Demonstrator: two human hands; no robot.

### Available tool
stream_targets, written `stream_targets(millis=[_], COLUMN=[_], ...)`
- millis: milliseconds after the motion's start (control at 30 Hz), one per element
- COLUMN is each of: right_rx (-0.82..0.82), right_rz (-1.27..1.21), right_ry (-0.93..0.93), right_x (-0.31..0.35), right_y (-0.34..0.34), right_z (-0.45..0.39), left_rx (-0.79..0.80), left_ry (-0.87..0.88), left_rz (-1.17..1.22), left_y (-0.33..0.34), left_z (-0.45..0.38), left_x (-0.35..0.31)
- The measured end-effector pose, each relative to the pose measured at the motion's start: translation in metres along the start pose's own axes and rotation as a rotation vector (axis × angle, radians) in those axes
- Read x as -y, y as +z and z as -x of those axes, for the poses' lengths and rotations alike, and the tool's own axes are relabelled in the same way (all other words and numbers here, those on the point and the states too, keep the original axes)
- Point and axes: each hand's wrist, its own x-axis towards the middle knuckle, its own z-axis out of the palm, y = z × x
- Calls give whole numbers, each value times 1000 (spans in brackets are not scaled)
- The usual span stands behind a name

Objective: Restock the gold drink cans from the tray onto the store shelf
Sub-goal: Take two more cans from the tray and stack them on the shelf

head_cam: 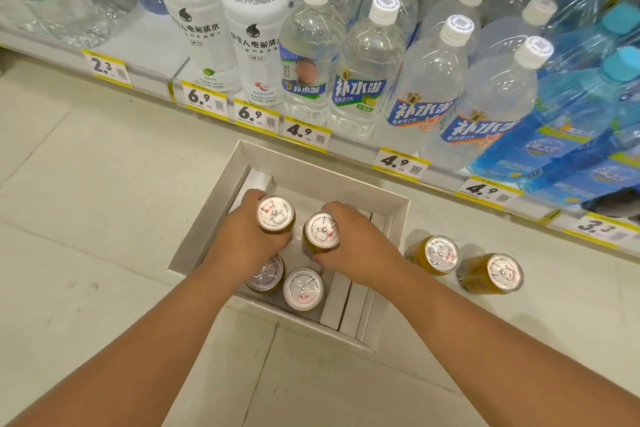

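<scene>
A white cardboard tray [207,239] lies on the floor below the shelf. My left hand [246,236] grips one gold can [276,213] and my right hand [349,243] grips another gold can [320,232], both upright over the tray. Two more gold cans stand in the tray nearer me, one [266,274] partly under my left wrist, the other [303,288] in plain sight. Outside the tray on the floor to the right stand two gold cans, one [440,255] close to the tray and one [498,272] farther right.
The store shelf edge [346,146] with yellow price tags runs diagonally above the tray. It carries clear water bottles [367,69], white-labelled bottles [256,45] and blue bottles [571,135]. Pale floor tiles [86,201] lie to the left and in front.
</scene>
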Motion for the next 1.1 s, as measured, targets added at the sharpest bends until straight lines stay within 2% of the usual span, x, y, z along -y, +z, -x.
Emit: stream_targets(millis=[167,267,367,667,1100], right_rx=[-74,-138,-168,-227,-494], right_rz=[-99,-130,-270,-421,-470], right_ry=[-10,-23,1,2,-87], right_x=[31,62,102,231,406], right_y=[-40,-82,-136,-335,-658], right_z=[16,37,72,193,356], left_rx=[-49,-85,-112,-107,-83], left_ry=[40,73,74,123,373], left_rz=[126,184,220,259,318], left_y=[-39,-72,-111,-256,-466], left_z=[18,40,70,187,305], left_x=[-33,-69,-120,-319,-638])
